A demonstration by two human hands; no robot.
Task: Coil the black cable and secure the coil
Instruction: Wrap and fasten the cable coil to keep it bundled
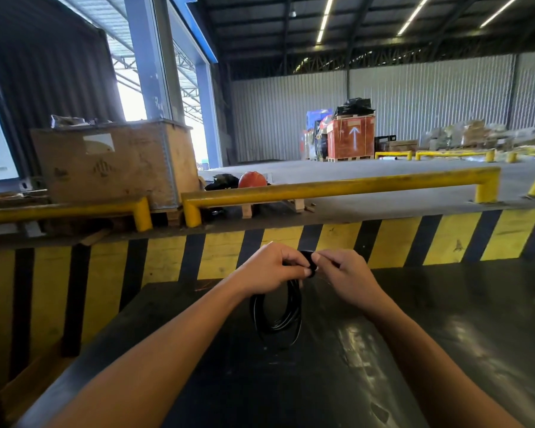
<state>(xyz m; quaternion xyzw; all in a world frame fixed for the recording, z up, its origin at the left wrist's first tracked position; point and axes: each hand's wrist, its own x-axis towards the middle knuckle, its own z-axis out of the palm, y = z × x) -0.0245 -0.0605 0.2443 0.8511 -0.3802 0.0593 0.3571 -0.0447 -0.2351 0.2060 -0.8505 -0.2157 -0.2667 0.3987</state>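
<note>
Below both hands' grip (311, 264) hangs the black cable coil (277, 316) — top pinched.

Both hands — left hand (271, 268), right hand (346, 273) — fingers pinched

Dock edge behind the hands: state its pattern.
Diagonal yellow and black stripes on the dock edge, clearest in the head view.

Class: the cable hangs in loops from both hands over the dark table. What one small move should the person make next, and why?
Probably draw the wrap snug at the top of the coil. The black cable already hangs in gathered loops, so coiling looks done. The left hand grips the top of the bundle and the right hand pinches something dark there, likely the tie or cable end, though it is too small to tell.
</note>
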